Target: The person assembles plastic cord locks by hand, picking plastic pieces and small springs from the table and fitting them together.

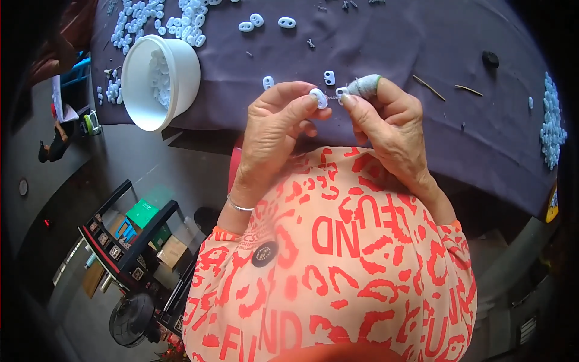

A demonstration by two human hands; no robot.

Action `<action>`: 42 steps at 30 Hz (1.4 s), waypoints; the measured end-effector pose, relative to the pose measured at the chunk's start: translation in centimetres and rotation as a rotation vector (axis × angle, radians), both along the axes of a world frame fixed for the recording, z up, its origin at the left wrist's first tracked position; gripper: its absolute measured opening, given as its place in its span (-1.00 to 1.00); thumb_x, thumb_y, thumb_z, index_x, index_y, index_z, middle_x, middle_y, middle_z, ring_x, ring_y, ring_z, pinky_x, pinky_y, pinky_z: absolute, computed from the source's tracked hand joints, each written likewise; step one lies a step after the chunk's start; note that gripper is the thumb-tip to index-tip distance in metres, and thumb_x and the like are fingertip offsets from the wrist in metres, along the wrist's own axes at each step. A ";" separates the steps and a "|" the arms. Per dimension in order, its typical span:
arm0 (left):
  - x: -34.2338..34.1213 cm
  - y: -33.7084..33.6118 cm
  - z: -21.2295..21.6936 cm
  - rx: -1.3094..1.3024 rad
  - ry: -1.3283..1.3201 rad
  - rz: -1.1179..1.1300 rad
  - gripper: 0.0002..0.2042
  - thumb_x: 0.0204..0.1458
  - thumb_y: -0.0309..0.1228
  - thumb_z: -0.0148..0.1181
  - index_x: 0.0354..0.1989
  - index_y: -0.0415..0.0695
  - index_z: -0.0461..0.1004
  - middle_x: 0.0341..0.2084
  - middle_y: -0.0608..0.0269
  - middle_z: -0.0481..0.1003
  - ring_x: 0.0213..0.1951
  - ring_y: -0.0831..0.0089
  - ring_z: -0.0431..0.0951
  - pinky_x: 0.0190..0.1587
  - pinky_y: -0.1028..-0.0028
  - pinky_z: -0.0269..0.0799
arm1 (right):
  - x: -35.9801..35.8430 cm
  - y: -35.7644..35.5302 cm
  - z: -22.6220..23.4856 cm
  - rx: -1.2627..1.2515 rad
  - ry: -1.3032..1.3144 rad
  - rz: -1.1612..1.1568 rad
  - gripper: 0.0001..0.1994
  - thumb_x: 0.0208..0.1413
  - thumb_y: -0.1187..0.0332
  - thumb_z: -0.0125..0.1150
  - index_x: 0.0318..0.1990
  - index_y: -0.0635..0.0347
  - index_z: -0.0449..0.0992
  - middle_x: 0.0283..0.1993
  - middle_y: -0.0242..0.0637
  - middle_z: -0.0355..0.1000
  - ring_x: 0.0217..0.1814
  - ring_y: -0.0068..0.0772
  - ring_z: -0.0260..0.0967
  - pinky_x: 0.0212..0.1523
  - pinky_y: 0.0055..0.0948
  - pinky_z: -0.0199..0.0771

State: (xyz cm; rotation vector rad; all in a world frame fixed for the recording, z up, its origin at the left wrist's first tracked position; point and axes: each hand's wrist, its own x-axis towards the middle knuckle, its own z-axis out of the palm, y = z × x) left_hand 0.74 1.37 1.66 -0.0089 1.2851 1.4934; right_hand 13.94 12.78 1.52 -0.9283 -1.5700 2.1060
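Note:
My left hand (270, 123) pinches a white oval plastic piece (318, 98) between thumb and fingertips. Opposite it, my right hand (389, 117) grips a smaller white plastic piece with a dark hole (341, 94); a whitish wrap covers its index finger. A thin metal spring (331, 98) bridges the gap between the two pieces. On the cloth just beyond my fingers lies a loose white piece with dark holes (329, 78). Another white oval piece (268, 82) rests beside my left fingers, partly hidden by them.
A white tub (192, 78) tilts toward me at the left table edge, white pieces inside. Piles of white ovals (193, 23) lie at the far left, smaller white parts (551, 123) at the far right. Springs, two thin sticks (429, 88) and a black lump (490, 59) dot the dark tablecloth (386, 36).

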 end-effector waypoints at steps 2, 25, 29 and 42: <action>0.1 -0.1 0.0 0.000 0.015 -0.008 -0.85 0.01 -0.47 0.18 -0.23 -0.17 0.47 -0.40 0.24 0.53 -0.36 0.47 0.57 -0.46 0.63 0.40 | 0.0 0.1 0.1 0.013 -0.024 0.033 -0.89 0.10 0.41 0.13 -0.34 0.28 0.46 -0.60 -0.53 0.31 -0.64 -0.81 0.14 -0.65 -0.75 0.10; -0.1 -0.5 -0.7 -0.005 0.072 -0.056 -0.85 0.02 -0.52 0.15 -0.23 -0.25 0.45 -0.42 0.17 0.52 -0.38 0.42 0.57 -0.46 0.62 0.45 | 0.3 0.5 -0.5 0.058 -0.101 0.132 -0.90 0.10 0.44 0.12 -0.34 0.30 0.46 -0.60 -0.53 0.31 -0.65 -0.83 0.09 -0.67 -0.74 0.05; -0.2 -0.6 -1.0 0.001 0.053 -0.056 -0.86 0.02 -0.53 0.15 -0.23 -0.25 0.45 -0.42 0.16 0.52 -0.38 0.42 0.57 -0.46 0.62 0.46 | 0.3 0.5 -0.5 0.049 -0.101 0.132 -0.90 0.09 0.43 0.13 -0.34 0.30 0.46 -0.59 -0.53 0.32 -0.65 -0.83 0.09 -0.67 -0.74 0.05; -0.2 -0.6 -1.0 -0.001 0.043 -0.060 -0.88 0.03 -0.52 0.15 -0.26 -0.24 0.45 -0.43 0.17 0.52 -0.38 0.46 0.56 -0.45 0.65 0.46 | 0.1 0.4 -0.8 0.051 -0.109 0.191 -0.88 0.11 0.40 0.11 -0.34 0.27 0.44 -0.61 -0.55 0.28 -0.63 -0.82 0.11 -0.65 -0.75 0.08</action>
